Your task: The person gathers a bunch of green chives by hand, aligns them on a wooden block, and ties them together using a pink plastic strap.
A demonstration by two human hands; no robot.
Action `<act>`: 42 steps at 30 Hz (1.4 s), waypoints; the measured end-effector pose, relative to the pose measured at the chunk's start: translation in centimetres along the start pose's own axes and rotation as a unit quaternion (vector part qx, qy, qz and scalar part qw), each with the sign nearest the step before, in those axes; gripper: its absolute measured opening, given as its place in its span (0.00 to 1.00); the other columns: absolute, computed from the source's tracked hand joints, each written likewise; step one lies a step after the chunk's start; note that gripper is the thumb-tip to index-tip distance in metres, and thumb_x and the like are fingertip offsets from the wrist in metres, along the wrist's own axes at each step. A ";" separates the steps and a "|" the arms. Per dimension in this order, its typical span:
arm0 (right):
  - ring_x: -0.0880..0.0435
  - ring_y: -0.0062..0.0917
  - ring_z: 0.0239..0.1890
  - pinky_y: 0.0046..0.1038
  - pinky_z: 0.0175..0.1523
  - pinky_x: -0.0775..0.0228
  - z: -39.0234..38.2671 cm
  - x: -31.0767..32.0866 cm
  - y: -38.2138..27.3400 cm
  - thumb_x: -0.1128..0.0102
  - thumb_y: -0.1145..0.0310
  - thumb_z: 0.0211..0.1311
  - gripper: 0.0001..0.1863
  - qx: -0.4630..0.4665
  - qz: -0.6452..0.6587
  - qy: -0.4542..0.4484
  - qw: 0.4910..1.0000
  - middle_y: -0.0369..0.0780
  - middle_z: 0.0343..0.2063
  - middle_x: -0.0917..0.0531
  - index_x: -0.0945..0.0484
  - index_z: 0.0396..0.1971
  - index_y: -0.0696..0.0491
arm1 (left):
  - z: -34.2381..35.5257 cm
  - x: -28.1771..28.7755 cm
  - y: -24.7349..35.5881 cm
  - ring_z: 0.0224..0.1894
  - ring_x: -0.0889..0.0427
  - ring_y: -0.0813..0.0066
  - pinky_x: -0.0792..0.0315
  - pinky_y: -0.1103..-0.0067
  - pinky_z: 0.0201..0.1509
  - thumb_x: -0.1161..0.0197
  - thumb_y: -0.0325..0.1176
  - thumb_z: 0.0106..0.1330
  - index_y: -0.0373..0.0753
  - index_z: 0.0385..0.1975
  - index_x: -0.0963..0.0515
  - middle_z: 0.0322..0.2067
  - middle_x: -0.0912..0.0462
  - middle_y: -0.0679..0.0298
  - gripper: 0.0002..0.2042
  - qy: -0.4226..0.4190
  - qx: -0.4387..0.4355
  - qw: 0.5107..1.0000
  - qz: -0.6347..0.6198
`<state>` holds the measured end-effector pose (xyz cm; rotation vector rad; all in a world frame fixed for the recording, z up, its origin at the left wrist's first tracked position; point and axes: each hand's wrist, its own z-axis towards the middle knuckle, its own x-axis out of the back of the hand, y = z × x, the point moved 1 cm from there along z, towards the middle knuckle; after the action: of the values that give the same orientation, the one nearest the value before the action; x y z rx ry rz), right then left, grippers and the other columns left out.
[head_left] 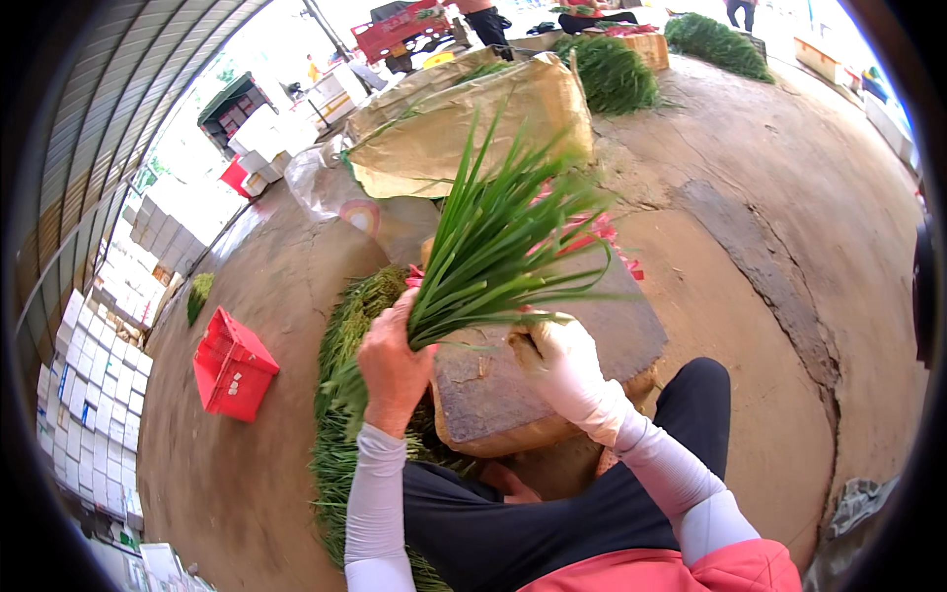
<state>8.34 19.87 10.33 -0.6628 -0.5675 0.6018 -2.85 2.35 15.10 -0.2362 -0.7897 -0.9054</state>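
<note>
My bare left hand (395,360) is closed around the lower end of a bunch of long, flat green leaves that look like chives (493,247). The leaves fan up and to the right, their tips blurred. Curled in a pale, soiled glove, my right hand (557,365) is beside the drooping leaves on the right; whatever its fingers pinch is hidden. Both hands are above a low block-like table with a dark top (552,385). Pink-red strips (602,232) lie at its far side, partly behind the leaves. A heap of greens (340,434) lies along the table's left.
A red plastic basket (237,365) stands on the floor to the left. Beyond the table is a large tan sheet-covered container (473,128). More green piles (607,74) lie farther back, near other people. White boxes (94,395) are stacked at far left. Cracks (779,276) run through the floor at right.
</note>
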 end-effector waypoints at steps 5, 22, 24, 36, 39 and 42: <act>0.18 0.43 0.30 0.36 0.37 0.26 -4.2 2.1 5.2 0.43 0.78 0.53 0.05 -0.107 -0.001 0.022 0.994 0.47 0.26 0.18 0.22 0.30 0.55 | -1.8 1.1 -2.4 0.36 0.24 0.59 0.32 0.67 0.38 0.33 0.25 0.48 0.41 0.56 0.27 0.30 0.26 0.62 0.30 -0.021 -0.049 0.984 0.169; 0.19 0.39 0.32 0.34 0.44 0.28 2.4 6.3 5.7 0.37 0.69 0.54 0.04 0.051 -0.199 -0.016 0.979 0.41 0.23 0.19 0.20 0.29 0.52 | -8.2 -3.2 -4.9 0.34 0.26 0.62 0.33 0.69 0.39 0.32 0.26 0.50 0.40 0.58 0.28 0.29 0.28 0.63 0.30 -0.076 -0.010 0.982 0.172; 0.19 0.40 0.31 0.34 0.43 0.27 1.9 5.0 6.3 0.37 0.69 0.54 0.04 0.065 -0.188 -0.059 0.978 0.42 0.22 0.19 0.20 0.28 0.52 | -8.7 -3.3 -5.3 0.34 0.27 0.62 0.33 0.69 0.39 0.32 0.28 0.52 0.40 0.58 0.28 0.29 0.28 0.64 0.29 -0.060 -0.015 0.985 0.160; 0.21 0.26 0.28 0.33 0.54 0.32 2.5 6.1 8.1 0.43 0.74 0.59 0.03 0.043 -0.120 0.082 0.988 0.34 0.25 0.20 0.21 0.30 0.50 | -10.6 -2.5 -6.9 0.35 0.25 0.62 0.33 0.68 0.40 0.34 0.37 0.55 0.37 0.56 0.26 0.31 0.25 0.63 0.26 -0.018 -0.046 0.987 0.155; 0.19 0.33 0.36 0.44 0.64 0.43 3.2 5.0 7.3 0.38 0.65 0.56 0.05 0.044 -0.229 -0.056 0.971 0.38 0.28 0.19 0.18 0.31 0.48 | -10.8 -2.3 -6.6 0.36 0.25 0.62 0.33 0.67 0.42 0.35 0.37 0.56 0.37 0.56 0.27 0.32 0.25 0.63 0.26 -0.030 -0.046 0.988 0.142; 0.19 0.34 0.35 0.45 0.64 0.42 3.7 3.9 6.5 0.38 0.64 0.55 0.08 0.094 -0.261 -0.076 0.958 0.41 0.27 0.20 0.18 0.33 0.49 | -10.7 -2.4 -6.2 0.36 0.25 0.62 0.33 0.67 0.42 0.36 0.37 0.57 0.37 0.57 0.27 0.33 0.25 0.62 0.26 -0.024 -0.059 0.988 0.140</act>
<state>6.50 28.03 9.24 -0.2662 -0.7841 0.2048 -3.11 -5.30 5.07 -0.4628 -0.7257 -0.6831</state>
